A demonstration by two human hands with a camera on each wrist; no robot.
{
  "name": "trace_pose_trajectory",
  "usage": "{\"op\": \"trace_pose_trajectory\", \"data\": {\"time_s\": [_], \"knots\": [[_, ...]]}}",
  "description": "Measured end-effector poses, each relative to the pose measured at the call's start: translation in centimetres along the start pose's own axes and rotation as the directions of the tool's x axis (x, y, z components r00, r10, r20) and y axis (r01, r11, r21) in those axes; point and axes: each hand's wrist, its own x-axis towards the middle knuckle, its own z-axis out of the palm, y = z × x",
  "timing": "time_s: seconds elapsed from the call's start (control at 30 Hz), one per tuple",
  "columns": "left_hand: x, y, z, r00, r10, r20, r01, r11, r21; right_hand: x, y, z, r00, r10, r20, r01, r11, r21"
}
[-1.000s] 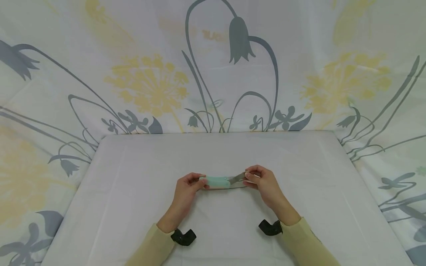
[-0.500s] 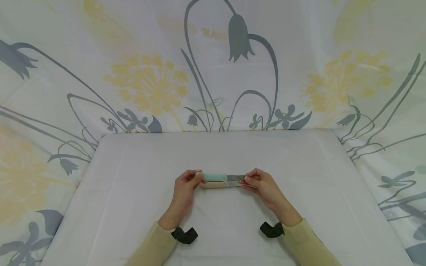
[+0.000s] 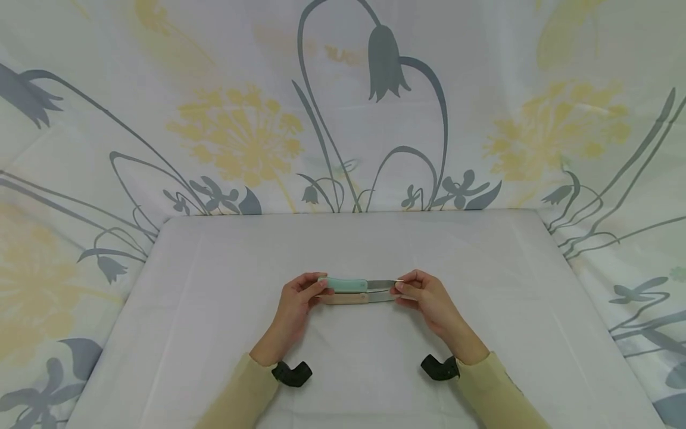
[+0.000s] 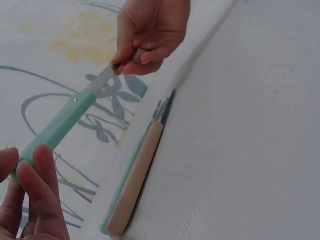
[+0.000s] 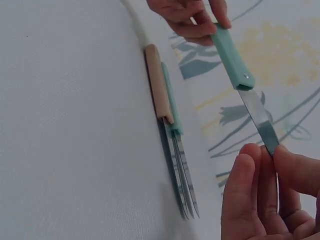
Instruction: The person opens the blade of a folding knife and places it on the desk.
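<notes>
The left hand [image 3: 296,300] pinches the mint-green plastic handle of a steel-bladed knife [image 3: 358,285]; the right hand [image 3: 423,296] pinches its blade tip. The knife is held above the white counter [image 3: 214,333], with two other utensils [image 5: 167,125] lying at 6 o'clock beneath it.

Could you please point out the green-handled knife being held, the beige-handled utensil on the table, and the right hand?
green-handled knife [image 5: 231,56], right wrist view, on its handle.
beige-handled utensil [image 4: 137,171], left wrist view, on its handle.
right hand [image 3: 429,300], head view, on the back of the hand.
</notes>
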Motion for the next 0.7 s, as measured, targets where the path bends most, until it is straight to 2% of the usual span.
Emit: {"op": "trace_pose_trajectory", "data": {"time_s": [0.13,0.27,0.57,0.7], "knots": [[0.6,0.1,-0.7,0.999,-0.028,0.029,0.026,0.995,0.094,0.4,0.0,-0.2,1.0,-0.023,-0.02,0.022,0.997,-0.077],[1.2,0.1,-1.2,0.999,-0.029,0.043,0.02,0.98,0.196,1.0,-0.1,-0.4,0.998,-0.03,-0.055,0.022,0.991,-0.13],[3.5,0.3,-1.8,0.997,-0.056,0.056,0.033,0.933,0.358,2.3,-0.1,-0.4,0.99,-0.022,-0.141,-0.012,0.971,-0.238],[4.3,0.3,-2.0,0.998,-0.037,0.052,0.01,0.896,0.445,3.0,-0.1,-0.5,0.989,-0.033,-0.148,-0.014,0.952,-0.305]]}}
